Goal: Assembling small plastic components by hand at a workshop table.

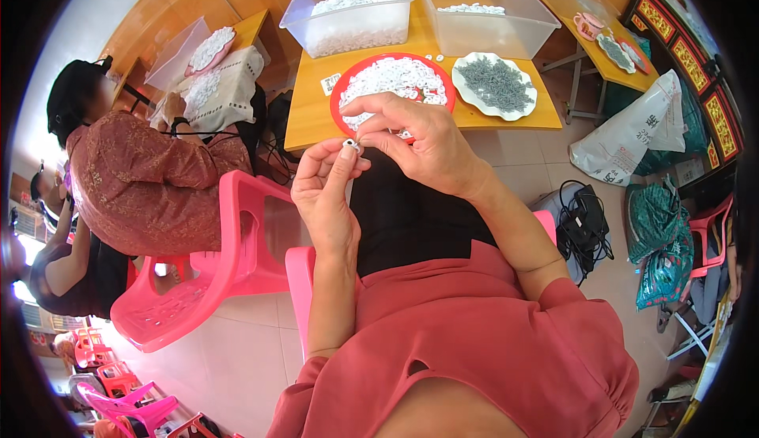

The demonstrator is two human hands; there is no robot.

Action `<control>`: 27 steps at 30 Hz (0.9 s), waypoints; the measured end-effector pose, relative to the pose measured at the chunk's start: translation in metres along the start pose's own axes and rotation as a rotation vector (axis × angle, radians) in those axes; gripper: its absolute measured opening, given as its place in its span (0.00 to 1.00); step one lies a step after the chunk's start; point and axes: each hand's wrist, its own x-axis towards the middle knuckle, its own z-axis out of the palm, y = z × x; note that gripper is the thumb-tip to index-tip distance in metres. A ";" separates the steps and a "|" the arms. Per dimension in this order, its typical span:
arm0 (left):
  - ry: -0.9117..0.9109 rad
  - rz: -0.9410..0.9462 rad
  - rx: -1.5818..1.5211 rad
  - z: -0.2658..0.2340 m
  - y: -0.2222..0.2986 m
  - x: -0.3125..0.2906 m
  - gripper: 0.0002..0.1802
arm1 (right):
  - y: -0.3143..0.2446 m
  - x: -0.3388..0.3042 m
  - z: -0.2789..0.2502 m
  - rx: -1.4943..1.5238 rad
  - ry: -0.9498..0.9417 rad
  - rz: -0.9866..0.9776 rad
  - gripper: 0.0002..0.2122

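My left hand (328, 185) pinches a small white plastic piece (351, 145) with a dark spot in it between thumb and fingers, above my lap. Close against it, my right hand (431, 149) has its thumb and index finger bent together at the piece; whatever they grip is too small to make out. Just beyond my hands is a red plate (340, 94) heaped with small white plastic pieces (387, 77). To its right, a white scalloped plate (518, 112) carries a pile of small grey parts (496, 82). Both plates rest on the yellow wooden table (312, 122).
Two clear plastic bins (498, 35) with white pieces stand at the table's back. A person (158, 177) sits at my left by a pink chair (229, 272). On the right are a white sack (632, 130), a black device with cables (583, 220) and green bags (660, 232).
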 end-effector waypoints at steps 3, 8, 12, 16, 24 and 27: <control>0.009 0.009 0.035 0.000 -0.001 0.000 0.09 | 0.004 -0.002 0.002 -0.002 0.008 -0.007 0.08; 0.006 0.065 0.092 -0.001 -0.003 0.001 0.09 | 0.004 -0.004 0.003 0.010 -0.024 0.080 0.14; 0.013 0.086 0.137 -0.002 -0.004 0.002 0.09 | 0.005 -0.005 0.006 0.053 -0.014 0.119 0.14; 0.015 0.107 0.183 0.000 -0.003 0.002 0.09 | 0.005 -0.005 0.004 0.036 -0.025 0.130 0.12; 0.071 0.060 0.151 0.000 -0.015 0.004 0.09 | 0.011 -0.005 0.005 0.014 -0.038 0.154 0.11; 0.084 0.013 0.086 0.002 -0.012 0.004 0.09 | 0.011 -0.002 0.000 0.011 -0.039 0.134 0.11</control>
